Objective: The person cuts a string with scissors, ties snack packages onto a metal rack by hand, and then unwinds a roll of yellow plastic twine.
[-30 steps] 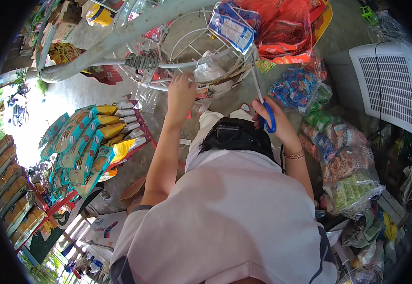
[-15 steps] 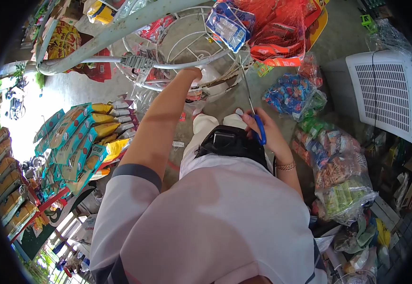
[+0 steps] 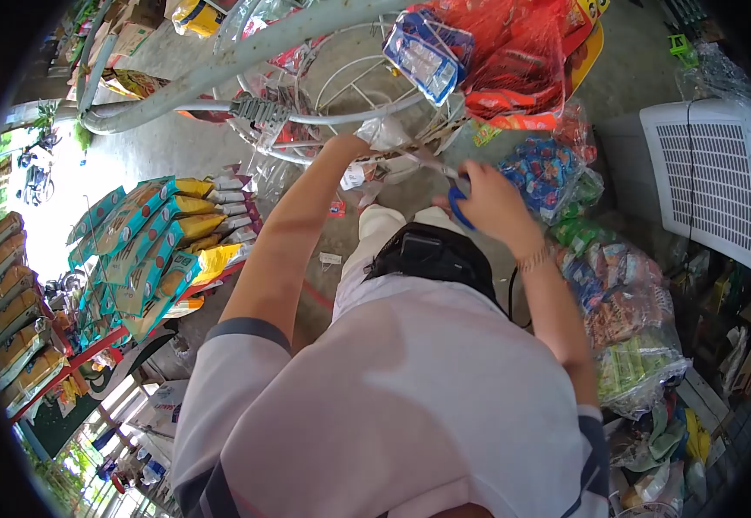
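Observation:
My right hand [image 3: 489, 200] is closed round the blue handle of a pair of scissors [image 3: 458, 207]. The blades reach left toward the lower edge of a white wire rack [image 3: 367, 112]. Beside that edge is my left hand [image 3: 351, 148], with its fingers mostly hidden; a whitish clear plastic piece [image 3: 384, 134] lies right by them, and its hold on it is unclear. Above the scissors, blue-and-white packets [image 3: 427, 56] and a red net bag of packets [image 3: 518, 65] hang from the rack.
Teal and yellow bags [image 3: 147, 246] are stacked at the left. Clear bags of colourful packets [image 3: 626, 302] stand at the right, below a white slatted appliance [image 3: 712, 177]. A thick grey metal tube [image 3: 246, 60] crosses the upper left.
My right hand has moved up from beside the waist pouch, and the scissors have swung from pointing upward to pointing left at the rack's edge. The view has shifted slightly.

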A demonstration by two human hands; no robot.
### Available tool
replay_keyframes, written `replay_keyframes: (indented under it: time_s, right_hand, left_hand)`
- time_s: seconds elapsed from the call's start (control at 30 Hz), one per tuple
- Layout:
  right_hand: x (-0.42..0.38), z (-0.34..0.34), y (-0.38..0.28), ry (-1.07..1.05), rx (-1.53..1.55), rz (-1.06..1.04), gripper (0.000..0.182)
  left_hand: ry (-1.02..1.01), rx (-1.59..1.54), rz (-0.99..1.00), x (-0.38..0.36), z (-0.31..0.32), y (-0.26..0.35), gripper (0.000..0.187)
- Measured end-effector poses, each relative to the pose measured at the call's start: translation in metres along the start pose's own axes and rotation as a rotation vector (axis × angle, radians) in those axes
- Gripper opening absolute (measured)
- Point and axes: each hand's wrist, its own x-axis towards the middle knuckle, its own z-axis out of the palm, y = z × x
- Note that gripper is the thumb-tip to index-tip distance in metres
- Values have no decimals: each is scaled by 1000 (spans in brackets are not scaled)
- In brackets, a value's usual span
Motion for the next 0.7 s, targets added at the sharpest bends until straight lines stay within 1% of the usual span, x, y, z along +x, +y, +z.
replay_keyframes:
  time_s: [0.03,0.1,0.13,0.17,0.27,0.37,0.47,0.57,0.63,0.67,0.7]
  right_hand:
    - [15,-1,-5,-27,-33,6,68]
    - [40,-4,-16,-105,-89,5,70]
    - [54,-8,-23,-152,-112,-5,72]
    - [65,-9,-29,-198,-138,-16,73]
    - [94,-3,-42,-175,-204,-47,76]
    - [102,3,-48,-135,-311,-82,75]
    - [88,-1,-45,-189,-309,-92,71]
    - [47,-21,-38,-208,-270,-89,63]
    - [24,-33,-32,-142,-265,-70,59]
    - [15,-42,-28,-115,-256,-21,60]
    - [5,-50,-21,-87,-243,27,61]
  left_hand:
    - [59,35,51,31,30,-25,57]
    - [-136,30,-61,-3,-10,1,56]
    - [-160,-35,-150,-32,-34,25,47]
    - [-150,-42,-147,-35,-39,33,46]
    - [-119,-56,-100,-29,-36,37,44]
    - [-91,-81,-50,-28,-35,33,43]
    - [-67,-105,-1,-27,-40,35,41]
    - [-63,-109,32,-24,-43,44,39]
    - [-59,-83,36,-33,-46,46,38]
    - [-26,-80,42,-40,-48,48,37]
    - [64,-112,62,-52,-49,48,37]
